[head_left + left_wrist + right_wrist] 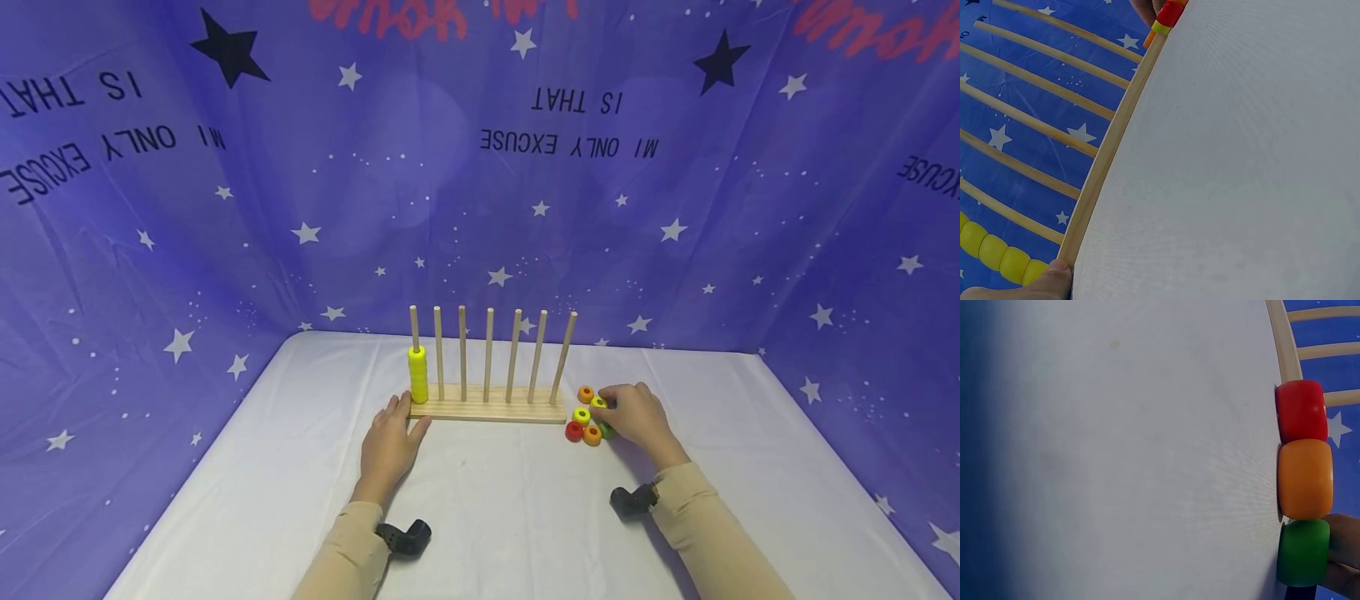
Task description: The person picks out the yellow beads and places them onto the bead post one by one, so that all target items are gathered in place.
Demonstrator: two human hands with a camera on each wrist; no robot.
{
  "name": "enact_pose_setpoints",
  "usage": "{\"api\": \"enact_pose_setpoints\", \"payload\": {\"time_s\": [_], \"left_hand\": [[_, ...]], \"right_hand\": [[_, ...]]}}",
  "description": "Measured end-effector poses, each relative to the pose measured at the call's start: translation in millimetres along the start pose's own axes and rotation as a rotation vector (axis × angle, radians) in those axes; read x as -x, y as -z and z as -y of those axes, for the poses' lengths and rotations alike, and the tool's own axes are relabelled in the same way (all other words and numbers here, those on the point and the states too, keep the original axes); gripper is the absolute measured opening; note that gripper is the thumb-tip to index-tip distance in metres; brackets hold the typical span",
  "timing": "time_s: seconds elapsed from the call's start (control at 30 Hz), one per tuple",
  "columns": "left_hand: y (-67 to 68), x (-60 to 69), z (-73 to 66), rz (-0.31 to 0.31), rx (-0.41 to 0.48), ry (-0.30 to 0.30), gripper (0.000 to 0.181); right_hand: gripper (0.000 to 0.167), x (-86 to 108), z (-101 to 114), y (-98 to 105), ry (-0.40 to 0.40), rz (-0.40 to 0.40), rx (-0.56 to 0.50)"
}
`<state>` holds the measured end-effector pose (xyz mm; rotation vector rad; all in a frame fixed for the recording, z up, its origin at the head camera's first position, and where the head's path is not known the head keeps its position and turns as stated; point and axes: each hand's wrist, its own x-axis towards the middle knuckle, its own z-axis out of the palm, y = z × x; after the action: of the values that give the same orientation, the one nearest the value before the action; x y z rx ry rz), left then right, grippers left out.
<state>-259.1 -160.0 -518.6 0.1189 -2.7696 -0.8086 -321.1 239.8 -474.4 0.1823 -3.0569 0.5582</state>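
Observation:
A wooden peg rack (487, 407) with several upright pegs stands on the white table. Its leftmost peg carries a stack of yellow beads (418, 375). My left hand (389, 446) holds the rack's left end, the thumb at the front corner and the other fingers along the side. Beyond the rack's right end, my right hand (637, 417) has thumb and index finger about a yellow bead (598, 402). Close by lie another yellow bead (581, 416), a red bead (1302, 410), an orange bead (1305, 479), a second orange bead (586, 394) and a green bead (1303, 553), partly behind the hand.
A purple-blue curtain (480, 183) with stars and lettering surrounds the back and sides of the white table (495, 517). Each wrist wears a black camera; the left one (405, 538) and the right one (632, 501) hang over the tabletop.

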Motion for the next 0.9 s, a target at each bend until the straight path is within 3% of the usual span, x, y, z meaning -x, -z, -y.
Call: {"api": "enact_pose_setpoints", "payload": {"time_s": [0.3, 0.47, 0.9], "left_hand": [[-1.8, 0.6, 0.4, 0.009, 0.005, 0.013, 0.07], [-0.6, 1.1, -0.4, 0.013, 0.01, 0.016, 0.07], [0.7, 1.3, -0.5, 0.002, 0.009, 0.01, 0.069]], "right_hand": [[0.046, 1.8, -5, -2, 0.024, -0.055, -0.054], [0.042, 1.6, -5, 4, 0.089, -0.121, -0.097], [0.042, 2.3, 17, 40, 0.11, -0.2, -0.078]]}}
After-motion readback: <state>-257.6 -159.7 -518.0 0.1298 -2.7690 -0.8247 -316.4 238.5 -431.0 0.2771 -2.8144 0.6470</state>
